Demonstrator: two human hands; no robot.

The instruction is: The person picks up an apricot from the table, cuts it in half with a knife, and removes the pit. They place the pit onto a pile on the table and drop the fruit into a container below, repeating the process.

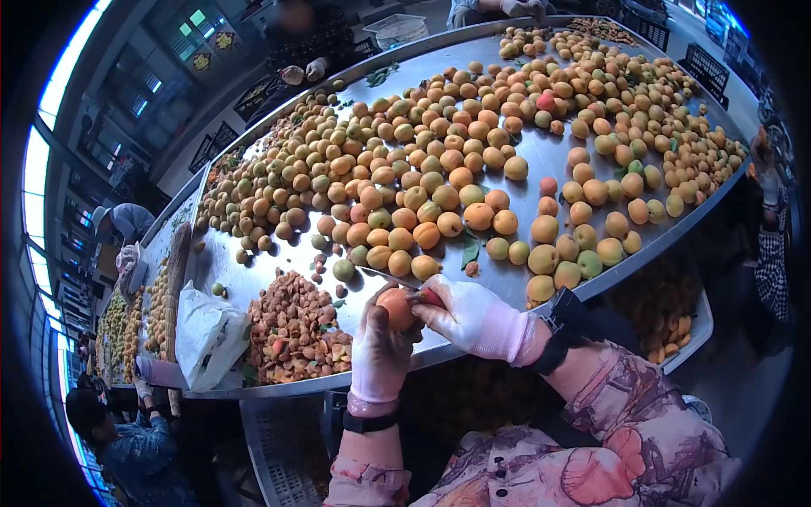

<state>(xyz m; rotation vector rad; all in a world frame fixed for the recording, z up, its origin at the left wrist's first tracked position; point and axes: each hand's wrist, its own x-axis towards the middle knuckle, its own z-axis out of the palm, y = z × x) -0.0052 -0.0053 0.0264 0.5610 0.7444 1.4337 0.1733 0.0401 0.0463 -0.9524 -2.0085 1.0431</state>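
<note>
Markings on the diamond-shaped ornaments at the far wall are too small to read. Over the near edge of a smooth sheet-metal table, the gloved left hand grips a round, orange-skinned apricot. The gloved right hand, its knit cuff snug, clenches a red-handled knife against it. Matte, rounded apricots spread beyond; rough brown pits lie heaped beside a crinkled white plastic bag.

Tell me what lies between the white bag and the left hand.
In the head view, a heap of brownish pits lies between the white bag and the left hand.
</note>
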